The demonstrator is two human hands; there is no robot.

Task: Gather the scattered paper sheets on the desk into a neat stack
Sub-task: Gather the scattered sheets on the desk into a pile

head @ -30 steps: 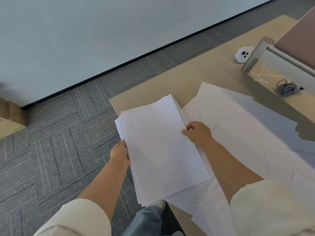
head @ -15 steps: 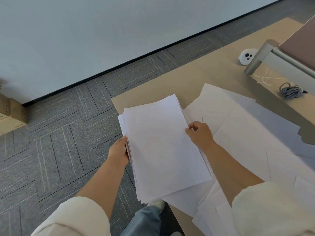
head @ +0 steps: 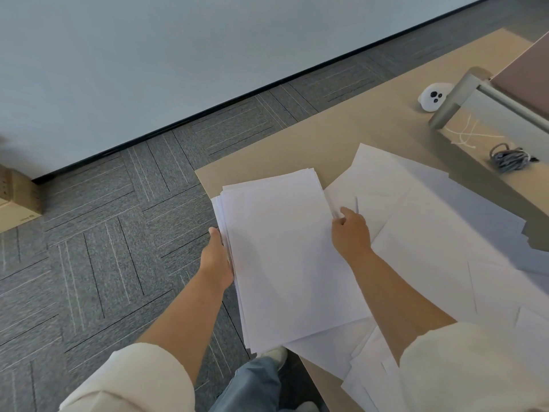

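A thick stack of white paper sheets [head: 285, 257] hangs over the near left corner of the beige desk [head: 350, 135]. My left hand [head: 215, 260] grips the stack's left edge from the side, fingers hidden under the sheets. My right hand [head: 350, 233] holds the stack's right edge, fingers curled at the paper. Several loose white sheets [head: 439, 233] lie scattered and overlapping across the desk to the right of the stack, and more loose sheets [head: 371, 370] lie near the front edge under my right forearm.
A small white round device [head: 433, 98] sits at the back of the desk beside a grey metal stand [head: 457, 96]. A coiled grey cable [head: 509, 157] and a white cord [head: 463, 138] lie beneath it. A cardboard box [head: 15, 197] stands on the carpet at left.
Both hands have shifted slightly farther along the stack's side edges. The stack sits a little squarer between them. The view has tilted slightly.
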